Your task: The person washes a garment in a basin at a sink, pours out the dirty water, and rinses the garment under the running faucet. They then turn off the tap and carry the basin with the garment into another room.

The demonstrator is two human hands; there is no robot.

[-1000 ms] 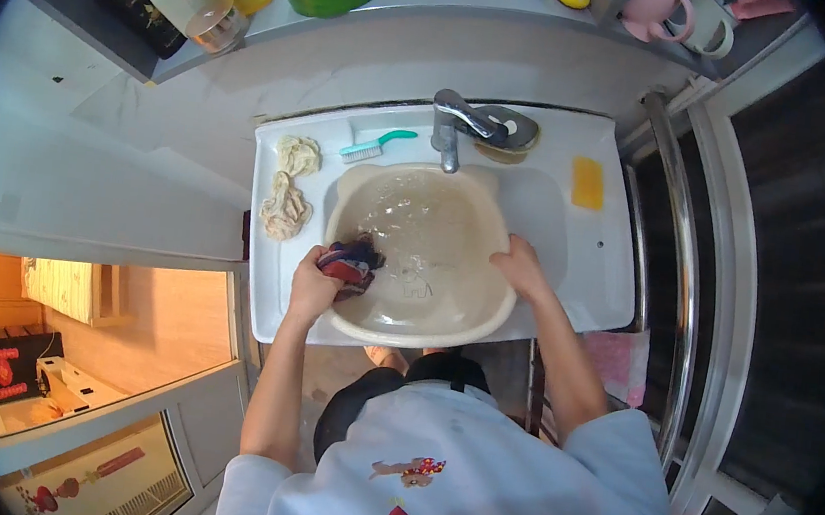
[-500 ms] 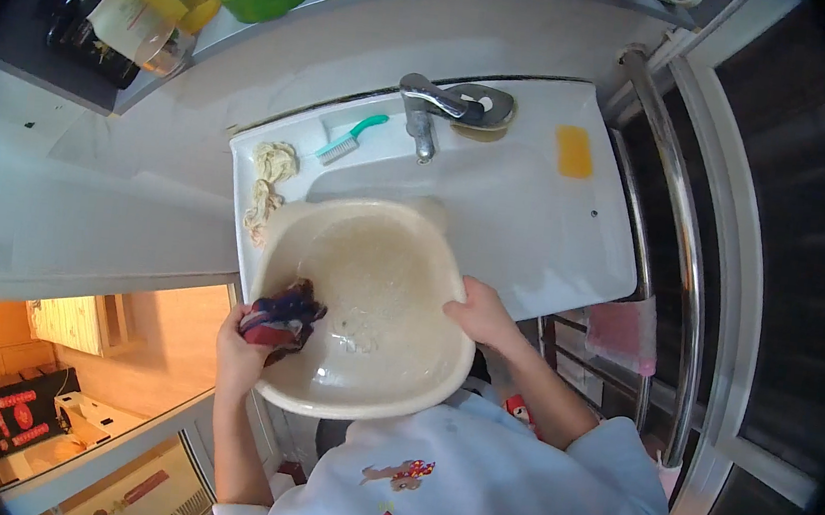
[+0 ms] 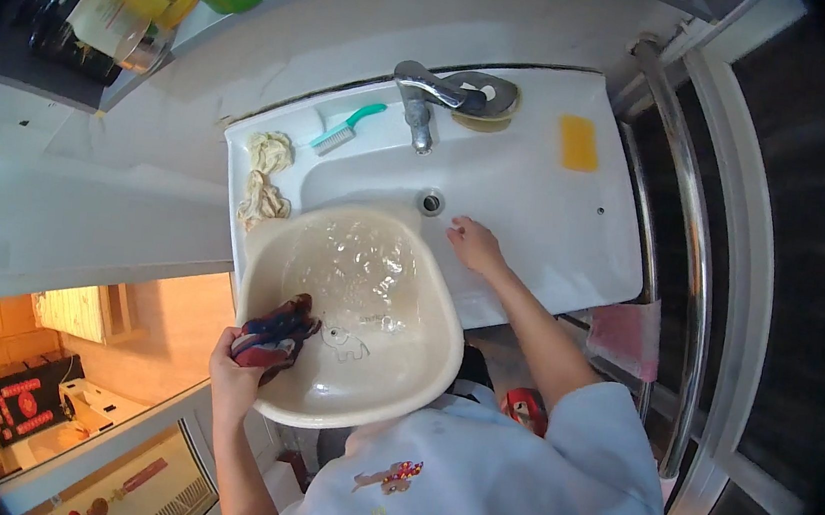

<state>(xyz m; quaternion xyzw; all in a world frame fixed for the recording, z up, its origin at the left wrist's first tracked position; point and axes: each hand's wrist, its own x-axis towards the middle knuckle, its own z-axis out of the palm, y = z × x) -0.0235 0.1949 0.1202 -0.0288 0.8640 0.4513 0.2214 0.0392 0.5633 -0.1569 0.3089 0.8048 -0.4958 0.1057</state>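
A cream plastic basin (image 3: 447, 362) rests on the front edge of the white sink (image 3: 525, 239), with rippling water inside and a line drawing on its bottom. My left hand (image 3: 237, 370) grips the basin's left rim and, together with it, a bunched wet cloth (image 3: 275, 339) in dark blue, red and white. What kind of garment the cloth is I cannot tell. Apart from the basin, my right hand (image 3: 475, 245) hovers over the sink bowl, just right of the drain hole (image 3: 430, 202), its fingers loosely bent with nothing visible in them.
Behind the drain stands a chrome faucet (image 3: 416, 107), beside a soap dish (image 3: 489, 100). A green-handled brush (image 3: 347, 130) and crumpled cream cloths (image 3: 266, 182) lie on the left ledge. At right are a yellow bar (image 3: 578, 142), a metal rail (image 3: 683, 216) and a pink towel (image 3: 625, 338).
My right hand has let go of the basin's right rim and moved up over the sink. The basin has shifted slightly left and toward me, uncovering the drain, and its water has run to the far side.
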